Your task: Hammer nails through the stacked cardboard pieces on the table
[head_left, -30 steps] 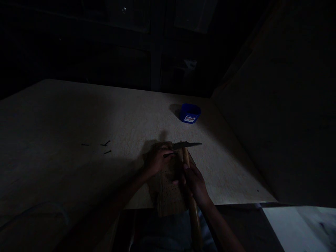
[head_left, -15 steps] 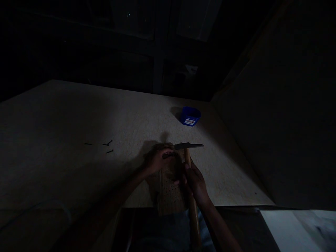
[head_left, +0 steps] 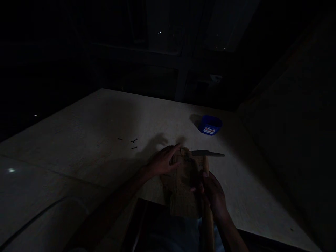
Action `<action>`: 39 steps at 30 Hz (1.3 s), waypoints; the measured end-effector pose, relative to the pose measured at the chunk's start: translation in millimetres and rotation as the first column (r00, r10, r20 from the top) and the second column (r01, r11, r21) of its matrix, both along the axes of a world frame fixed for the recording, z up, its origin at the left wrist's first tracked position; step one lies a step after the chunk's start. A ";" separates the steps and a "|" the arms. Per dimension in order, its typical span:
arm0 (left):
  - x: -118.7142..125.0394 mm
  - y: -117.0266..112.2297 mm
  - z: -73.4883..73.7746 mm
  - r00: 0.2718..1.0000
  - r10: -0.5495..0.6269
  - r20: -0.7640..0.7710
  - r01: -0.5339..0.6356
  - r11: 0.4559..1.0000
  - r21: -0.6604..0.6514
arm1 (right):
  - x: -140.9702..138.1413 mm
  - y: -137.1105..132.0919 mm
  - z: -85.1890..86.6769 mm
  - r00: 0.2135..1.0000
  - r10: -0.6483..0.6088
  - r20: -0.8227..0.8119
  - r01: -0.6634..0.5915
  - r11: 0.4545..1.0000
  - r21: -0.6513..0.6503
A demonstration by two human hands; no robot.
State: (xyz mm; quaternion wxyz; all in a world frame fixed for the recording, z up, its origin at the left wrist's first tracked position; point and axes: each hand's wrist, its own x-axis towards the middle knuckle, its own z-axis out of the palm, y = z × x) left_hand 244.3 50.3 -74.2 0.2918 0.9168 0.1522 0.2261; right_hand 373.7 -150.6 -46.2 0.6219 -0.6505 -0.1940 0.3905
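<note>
My right hand (head_left: 214,192) is wrapped around the wooden handle of a hammer (head_left: 208,224). The dark metal hammer head (head_left: 208,153) lies level, just right of the far end of a brown block (head_left: 185,204) that looks like wood or layered cardboard, dotted with small holes. Over the block's upper left edge, my left hand (head_left: 165,161) is open, thumb and fingers apart, with nothing visible between them. Something small and dark on the block near its far end is too dim to name.
Several dark nails or screws (head_left: 134,141) lie on the pale table (head_left: 160,115) to the left. A blue plastic tub (head_left: 210,126) with a white label stands at the back right. A dark cable (head_left: 39,218) curves across the lower left. The surroundings are very dark.
My left hand has gone from fingers closed over the block's far part to spread fingers at its left edge. The view has turned left. My right hand still grips the hammer.
</note>
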 end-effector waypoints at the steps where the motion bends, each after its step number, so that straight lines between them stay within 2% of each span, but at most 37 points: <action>1: -10.2 4.5 1.4 0.998 0.054 0.018 -0.055 0.998 0.032 | 2.0 -2.8 2.5 1.000 0.003 0.004 -0.003 1.000 -0.003; 3: -35.3 18.9 -0.7 0.973 0.223 0.056 -0.228 0.970 0.090 | 7.2 -9.9 6.4 1.000 -0.007 0.022 0.008 1.000 -0.013; 5: -65.2 38.8 -7.7 0.897 0.437 0.059 -0.441 0.889 0.124 | 12.9 -18.0 8.7 0.999 -0.016 0.033 0.016 1.000 -0.007; 7: -95.0 59.4 -16.1 0.809 0.586 -0.047 -0.573 0.803 0.161 | 18.2 -25.9 9.5 0.999 -0.015 0.031 0.015 1.000 0.027; 10: -126.3 80.7 -24.7 0.751 0.631 -0.196 -0.609 0.776 0.167 | 23.8 -36.1 8.6 0.998 -0.028 0.057 0.025 0.997 0.067; 13: -133.6 87.0 -26.4 0.744 0.634 -0.210 -0.619 0.773 0.141 | 26.9 -45.1 4.5 0.995 -0.033 0.090 0.029 0.999 0.047; 17: -123.4 86.6 -23.9 0.747 0.639 -0.186 -0.635 0.768 0.088 | 29.0 -56.6 -4.8 0.999 0.008 0.043 -0.009 1.000 0.021; 21: -113.3 85.5 -19.5 0.752 0.647 -0.125 -0.653 0.757 -0.009 | 26.7 -64.1 -6.9 0.999 -0.041 0.001 0.041 0.999 0.018; 24: -99.0 78.7 -15.0 0.784 0.618 -0.049 -0.619 0.775 -0.126 | 22.1 -64.5 -4.1 0.996 -0.077 -0.036 0.078 0.996 0.037; 27: -71.0 61.3 -8.5 0.848 0.529 0.023 -0.507 0.824 -0.251 | 18.1 -60.4 -5.1 0.993 -0.082 -0.088 0.087 0.995 0.050; 30: -34.9 33.7 1.1 0.924 0.380 0.050 -0.335 0.864 -0.376 | 15.3 -53.1 -11.8 0.994 -0.038 -0.107 0.046 0.997 0.069; 31: -23.3 24.0 4.5 0.948 0.312 0.068 -0.246 0.850 -0.467 | 14.5 -50.3 -14.7 0.994 -0.021 -0.109 0.029 0.997 0.077; 33: -3.0 7.0 9.9 0.962 0.254 0.099 -0.159 0.816 -0.556 | 13.2 -44.8 -20.1 0.993 0.003 -0.119 0.008 0.996 0.091; 36: 16.9 -6.6 10.7 0.966 0.229 0.119 -0.126 0.821 -0.557 | 12.1 -38.1 -25.4 0.990 -0.019 -0.143 0.032 0.996 0.089; 39: 24.7 -7.4 2.7 0.965 0.223 0.138 -0.104 0.809 -0.579 | 12.8 -33.9 -26.4 0.987 -0.019 -0.160 0.033 0.996 0.082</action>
